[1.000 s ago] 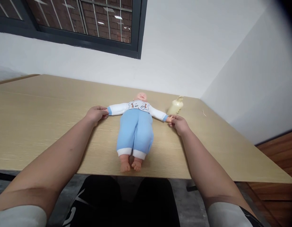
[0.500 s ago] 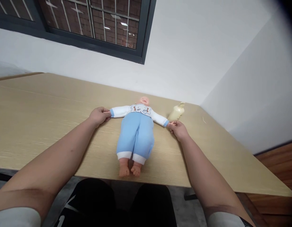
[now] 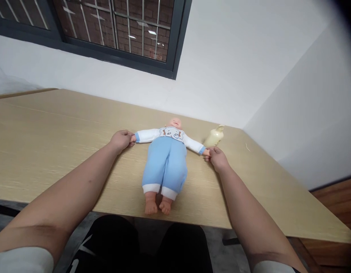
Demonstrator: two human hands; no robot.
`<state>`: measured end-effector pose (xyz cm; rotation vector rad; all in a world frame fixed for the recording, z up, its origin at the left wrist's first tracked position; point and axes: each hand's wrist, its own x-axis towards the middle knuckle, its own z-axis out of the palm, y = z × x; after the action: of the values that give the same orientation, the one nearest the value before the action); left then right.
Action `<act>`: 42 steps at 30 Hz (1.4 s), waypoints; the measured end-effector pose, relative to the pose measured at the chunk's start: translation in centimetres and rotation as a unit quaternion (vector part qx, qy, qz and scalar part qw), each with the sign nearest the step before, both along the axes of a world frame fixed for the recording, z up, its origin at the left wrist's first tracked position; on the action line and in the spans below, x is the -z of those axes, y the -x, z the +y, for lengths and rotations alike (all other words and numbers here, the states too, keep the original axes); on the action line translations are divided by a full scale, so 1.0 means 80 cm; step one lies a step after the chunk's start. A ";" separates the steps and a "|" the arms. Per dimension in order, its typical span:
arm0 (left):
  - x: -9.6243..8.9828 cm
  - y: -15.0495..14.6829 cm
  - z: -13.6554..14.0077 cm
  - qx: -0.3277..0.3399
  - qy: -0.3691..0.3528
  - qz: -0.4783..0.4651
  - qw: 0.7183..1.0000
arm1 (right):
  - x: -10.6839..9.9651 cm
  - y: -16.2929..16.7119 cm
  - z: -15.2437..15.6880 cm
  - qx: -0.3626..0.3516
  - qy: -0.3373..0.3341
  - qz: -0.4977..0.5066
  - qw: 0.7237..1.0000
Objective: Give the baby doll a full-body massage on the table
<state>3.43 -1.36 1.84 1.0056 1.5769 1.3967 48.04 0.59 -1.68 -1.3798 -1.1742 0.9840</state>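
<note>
A baby doll (image 3: 165, 159) lies on its back on the wooden table (image 3: 64, 151), feet toward me and head at the far side. It wears light blue trousers and a white top with an animal-face print on the chest. Both its arms are stretched out sideways. My left hand (image 3: 121, 140) is closed around the doll's hand at the blue cuff on the left. On the other side, my right hand (image 3: 218, 158) grips the doll's other hand between thumb and fingers. A pale yellow pump bottle (image 3: 214, 137) stands just behind my right hand.
A thin pale strip (image 3: 247, 147) lies on the table to the right. The white wall (image 3: 221, 68) rises behind the table, with a dark-framed barred window (image 3: 115, 30) at the upper left. Wooden furniture (image 3: 337, 204) stands past the table's right edge.
The whole view has shifted slightly, moving the scene a little right and down. Both hands keep their hold on the doll's hands; the right-hand fingers have shifted slightly.
</note>
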 end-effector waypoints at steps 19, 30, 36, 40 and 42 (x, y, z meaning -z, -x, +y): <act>0.001 0.006 -0.001 0.032 0.004 0.034 0.999 | -0.009 -0.006 -0.010 -0.093 -0.003 0.016 0.996; 0.001 0.003 -0.001 0.019 0.009 0.078 0.997 | -0.009 0.000 -0.013 -0.060 0.009 -0.046 0.997; 0.006 0.005 0.004 0.003 0.010 0.057 0.998 | -0.011 0.006 -0.011 -0.003 0.005 -0.036 0.999; 0.012 0.010 0.010 0.008 0.011 0.026 1.000 | -0.013 0.008 -0.010 0.015 0.011 -0.024 1.000; 0.013 0.011 0.012 0.011 0.012 0.016 1.000 | -0.012 0.008 -0.008 0.020 0.014 -0.014 1.000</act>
<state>2.54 -0.43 0.79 1.0332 1.5973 1.3510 47.41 -0.08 -0.73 -1.4388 -1.1537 0.9599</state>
